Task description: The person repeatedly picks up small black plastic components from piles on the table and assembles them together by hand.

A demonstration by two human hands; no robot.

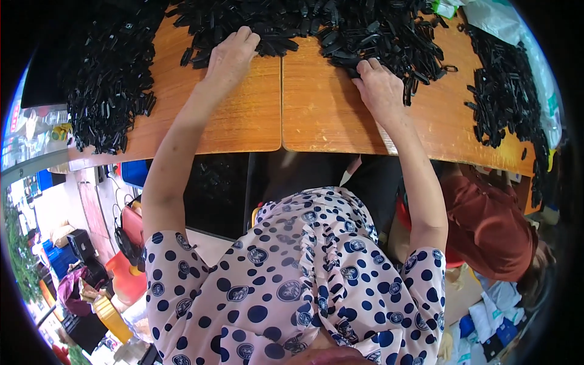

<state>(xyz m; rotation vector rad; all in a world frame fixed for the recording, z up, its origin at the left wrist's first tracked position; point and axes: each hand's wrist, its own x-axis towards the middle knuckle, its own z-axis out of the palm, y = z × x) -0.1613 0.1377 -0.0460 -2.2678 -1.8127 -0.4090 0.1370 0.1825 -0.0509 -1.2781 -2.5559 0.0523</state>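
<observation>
Along the far side of the table [243,115], black pieces [389,36] are piled in a broad middle heap, which is cut off by the upper edge of the view. Most of them are seen to be narrow and glossy. The near edge of this heap is reached by both hands. The left hand [234,53] is placed over its left part, back upward, with the fingers [246,35] bent down onto the pieces; the fingertips are partly hidden, so whether anything is grasped cannot be told. The right hand [381,91] is held farther right and a little nearer the body, its fingers curled against the heap's edge; whether a piece is pinched there or only touched cannot be told. The forearms are stretched out well apart.

Between the hands, the table is divided by a straight seam [281,103], with bare wood exposed on both sides. Just beside the heap's right edge, one loop [451,68] is seen. More pieces are spread in a left heap [112,73] and a right heap [505,91], the latter bordered by a clear bag [514,24]. A dotted shirt [255,292] is worn by the person. At the right, below the table's edge, a co-worker [493,231] is seen, dressed in rust red.
</observation>
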